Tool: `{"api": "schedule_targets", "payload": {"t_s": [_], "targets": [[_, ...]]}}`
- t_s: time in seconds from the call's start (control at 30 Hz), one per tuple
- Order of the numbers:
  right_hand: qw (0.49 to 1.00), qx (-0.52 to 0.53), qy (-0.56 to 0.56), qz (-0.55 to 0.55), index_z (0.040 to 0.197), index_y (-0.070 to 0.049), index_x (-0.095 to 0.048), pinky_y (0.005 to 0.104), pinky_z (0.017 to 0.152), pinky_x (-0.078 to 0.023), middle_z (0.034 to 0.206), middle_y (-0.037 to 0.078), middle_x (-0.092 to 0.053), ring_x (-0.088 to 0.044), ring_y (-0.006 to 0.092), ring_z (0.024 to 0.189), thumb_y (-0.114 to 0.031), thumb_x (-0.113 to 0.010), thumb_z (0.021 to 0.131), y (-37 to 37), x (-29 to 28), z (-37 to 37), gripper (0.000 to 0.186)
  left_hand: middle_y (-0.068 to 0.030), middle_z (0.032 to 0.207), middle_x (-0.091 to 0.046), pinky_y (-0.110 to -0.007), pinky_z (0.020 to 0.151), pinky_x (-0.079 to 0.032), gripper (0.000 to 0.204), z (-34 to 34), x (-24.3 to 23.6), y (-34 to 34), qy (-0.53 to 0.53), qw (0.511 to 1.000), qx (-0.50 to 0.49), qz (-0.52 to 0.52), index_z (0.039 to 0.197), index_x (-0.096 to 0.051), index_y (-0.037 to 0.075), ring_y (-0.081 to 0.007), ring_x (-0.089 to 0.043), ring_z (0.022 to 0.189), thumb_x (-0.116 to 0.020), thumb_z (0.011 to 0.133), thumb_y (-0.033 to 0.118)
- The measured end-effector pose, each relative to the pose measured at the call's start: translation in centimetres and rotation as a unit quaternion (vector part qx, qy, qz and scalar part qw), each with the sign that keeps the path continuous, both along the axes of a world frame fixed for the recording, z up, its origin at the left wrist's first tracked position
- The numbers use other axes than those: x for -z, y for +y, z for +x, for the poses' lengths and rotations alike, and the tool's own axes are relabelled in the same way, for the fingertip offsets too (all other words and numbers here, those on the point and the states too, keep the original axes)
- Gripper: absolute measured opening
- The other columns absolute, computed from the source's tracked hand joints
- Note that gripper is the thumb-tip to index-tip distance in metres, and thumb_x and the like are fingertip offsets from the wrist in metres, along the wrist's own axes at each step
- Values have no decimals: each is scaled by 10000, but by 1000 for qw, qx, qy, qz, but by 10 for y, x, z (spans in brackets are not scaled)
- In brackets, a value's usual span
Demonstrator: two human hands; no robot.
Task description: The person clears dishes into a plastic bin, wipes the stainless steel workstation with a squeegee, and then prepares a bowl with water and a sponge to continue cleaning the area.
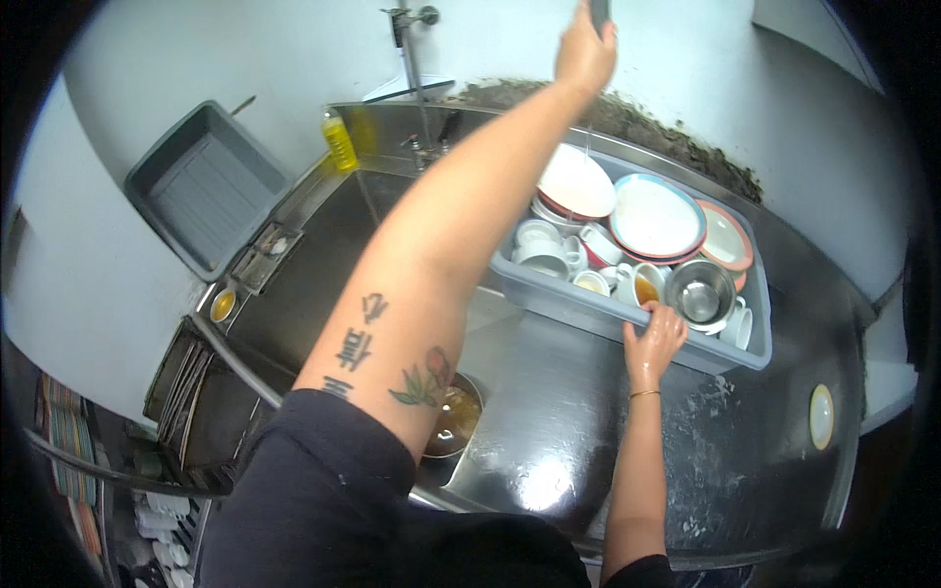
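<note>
Pale walls [294, 59] close around this wash-up corner, darkly stained where they meet the back of a wet steel counter [569, 392]. On the counter sits a grey tub [573, 312] crowded with crockery: a blue-rimmed plate [659, 216] atop a stack, white cups packed in front, and a metal bowl [701, 292] near the close edge. Off to the right, a small oval dish [821, 416] lies by itself.

The person's right hand [657, 343] looks closed over the tub's near rim, fingers hooked inside. The left hand [585, 59] is raised high beyond the tub, wrapped around a dark grey handle [600, 14] that runs out of sight above; I can't tell what it belongs to.

To my eye, this is a rinsing step, with the tub being steadied. Next, I'd judge, the left hand needs to direct the handle over the dishes while the right keeps the tub from sliding.
</note>
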State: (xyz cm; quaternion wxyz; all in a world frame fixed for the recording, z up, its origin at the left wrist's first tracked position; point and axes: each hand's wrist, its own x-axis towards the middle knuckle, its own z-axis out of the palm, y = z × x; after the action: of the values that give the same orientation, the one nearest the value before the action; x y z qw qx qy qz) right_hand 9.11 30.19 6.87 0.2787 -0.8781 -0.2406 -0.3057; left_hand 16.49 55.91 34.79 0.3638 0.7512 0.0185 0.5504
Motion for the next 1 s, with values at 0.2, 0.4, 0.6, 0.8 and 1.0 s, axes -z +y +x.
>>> {"api": "schedule_targets", "payload": {"t_s": [0.2, 0.4, 0.6, 0.8, 1.0], "targets": [[999, 26, -21, -27, 991, -76, -510, 459, 1006, -253, 1017, 102, -502, -448, 284, 1074, -94, -689, 633, 6, -1, -11, 400, -224, 1027, -624, -387, 830, -477, 538, -25, 45, 13, 74, 993, 40, 80, 1294, -401, -45, -336, -623, 925, -521, 871, 265], [994, -86, -46, 54, 1044, -47, -504, 455, 1002, -257, 1128, 139, -479, -396, 319, 1158, -89, -629, 700, 108, -18, -74, 369, -244, 1019, -607, -424, 846, -466, 409, -75, 53, 60, 245, 945, 114, 184, 1092, -579, -7, -370, -582, 974, -548, 839, 312], [897, -245, 238, 280, 886, -36, -587, 269, 628, -465, 797, 70, -605, -579, 155, 705, -266, -544, 891, 236, -35, 13, 233, -170, 996, -520, -405, 723, -478, 206, -232, 183, 80, 209, 944, 219, 128, 1016, -564, 43, -332, -577, 859, -553, 836, 142], [856, -142, 304, 392, 857, -71, -567, 337, 625, -504, 769, 33, -555, -559, 145, 685, -416, -566, 863, 292, -105, 71, 345, -150, 961, -575, -400, 790, -457, 235, -440, 324, 216, 436, 866, 193, -148, 1036, -582, 42, -330, -562, 898, -553, 834, 159], [939, 74, 19, 334, 695, -85, -525, 335, 501, -377, 555, -15, -454, -455, 138, 512, -362, -520, 888, 312, -78, 161, 337, -127, 848, -587, -395, 705, -465, 218, -595, 332, 304, 579, 794, -1, -187, 986, -595, 70, -291, -589, 803, -591, 800, 184]]}}
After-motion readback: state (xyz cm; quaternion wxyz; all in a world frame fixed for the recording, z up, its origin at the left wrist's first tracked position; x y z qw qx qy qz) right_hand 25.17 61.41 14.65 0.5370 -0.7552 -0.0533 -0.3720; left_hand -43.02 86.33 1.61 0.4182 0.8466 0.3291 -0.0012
